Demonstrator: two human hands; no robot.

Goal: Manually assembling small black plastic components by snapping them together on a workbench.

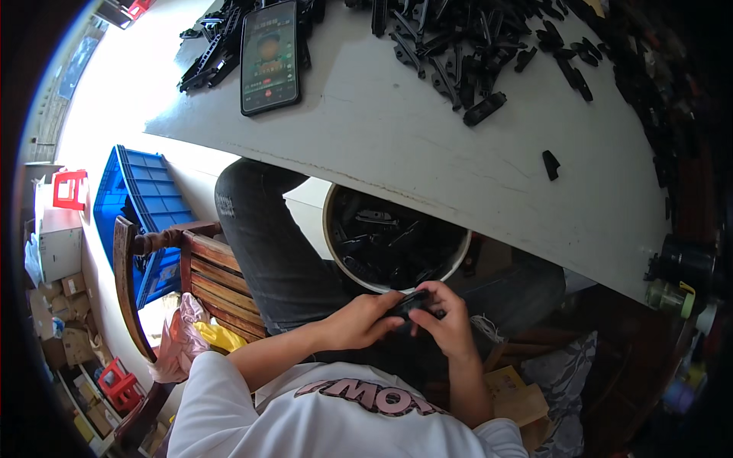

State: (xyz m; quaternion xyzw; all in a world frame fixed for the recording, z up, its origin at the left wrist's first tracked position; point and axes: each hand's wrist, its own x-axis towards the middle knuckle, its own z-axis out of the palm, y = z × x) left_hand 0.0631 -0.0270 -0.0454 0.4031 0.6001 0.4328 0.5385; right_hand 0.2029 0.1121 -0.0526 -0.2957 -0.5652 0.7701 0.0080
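Over my lap, my left hand [365,319] and my right hand [449,319] are closed on a small black plastic part [410,304]. Fingers cover much of it, so its full shape cannot be made out. Just beyond my hands stands a round bucket with a pale rim [333,252], partly under the table edge. Dark plastic pieces [376,219] lie inside it. Across the table's far side spreads a heap of black plastic parts [466,46]. One single black piece [550,165] rests apart near the right.
A lit phone [269,61] lies on the white table [343,130], beside more black parts [210,65]. To my left are a wooden chair [221,275] with plastic bags [183,336] and blue crates [153,191]. A cardboard box [519,397] sits at lower right.
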